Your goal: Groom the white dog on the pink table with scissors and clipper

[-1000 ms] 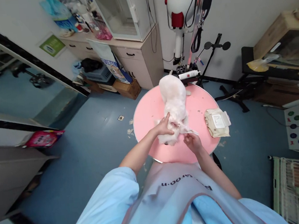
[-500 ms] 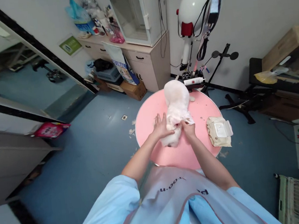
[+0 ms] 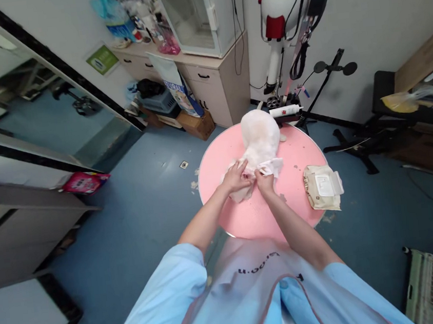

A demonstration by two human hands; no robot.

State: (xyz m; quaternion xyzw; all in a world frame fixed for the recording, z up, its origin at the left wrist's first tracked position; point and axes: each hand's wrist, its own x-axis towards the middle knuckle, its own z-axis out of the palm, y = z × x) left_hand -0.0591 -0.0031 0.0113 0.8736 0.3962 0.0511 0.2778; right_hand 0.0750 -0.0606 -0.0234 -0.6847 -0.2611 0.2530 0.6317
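Note:
A white, short-clipped animal (image 3: 261, 129), a cat or a small dog, lies on a round pink table (image 3: 296, 146) with its rump away from me and its head end near my hands. My left hand (image 3: 236, 177) grips it at the head, by what looks like an ear with a pink inside; the face is hidden. Close beside it, my right hand (image 3: 265, 181) pinches a white wipe (image 3: 273, 166) against the animal's head. An opened pack of wet wipes (image 3: 322, 187) lies at the table's right edge.
A white bottle (image 3: 285, 111) lies in a dark holder behind the table. A white dryer (image 3: 284, 0) on a stand rises above it. Cabinets (image 3: 209, 93) line the back wall, and tufts of fur (image 3: 194, 185) lie on the floor.
My left hand has moved from resting spread on the animal to gripping its head, closer to my right hand. The head has shifted left. My view has tilted slightly downward.

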